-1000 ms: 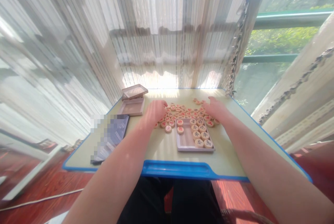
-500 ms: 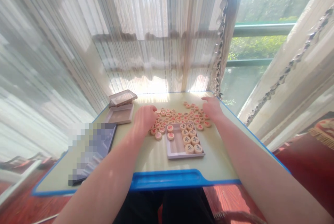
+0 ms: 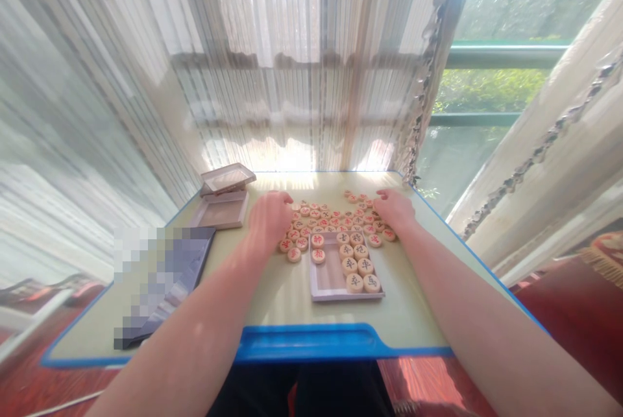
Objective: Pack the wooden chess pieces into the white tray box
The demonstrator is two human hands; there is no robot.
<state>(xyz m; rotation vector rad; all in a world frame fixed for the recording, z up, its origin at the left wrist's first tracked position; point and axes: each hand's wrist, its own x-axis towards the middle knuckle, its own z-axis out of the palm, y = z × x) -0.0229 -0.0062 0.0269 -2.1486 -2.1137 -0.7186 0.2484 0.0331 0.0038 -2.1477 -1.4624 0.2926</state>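
Note:
Several round wooden chess pieces (image 3: 335, 216) with red and black characters lie scattered across the middle of the table (image 3: 292, 300). A shallow white tray (image 3: 326, 277) sits in front of them, with several pieces lined up along its right side. My left hand (image 3: 269, 217) rests palm down on the left edge of the scatter, fingers curled over the pieces. My right hand (image 3: 395, 209) lies on the right edge of the scatter, fingers bent onto the pieces. What either hand grips is hidden.
Two empty trays (image 3: 222, 200) are stacked at the back left. A dark flat object (image 3: 165, 274), partly blurred out, lies on the left. The table has a blue rim (image 3: 311, 342). Sheer curtains (image 3: 272, 60) hang behind; a window is at right.
Both hands have stayed at the two sides of the scattered pieces, the right drawing slightly inward. The camera view has shifted a little.

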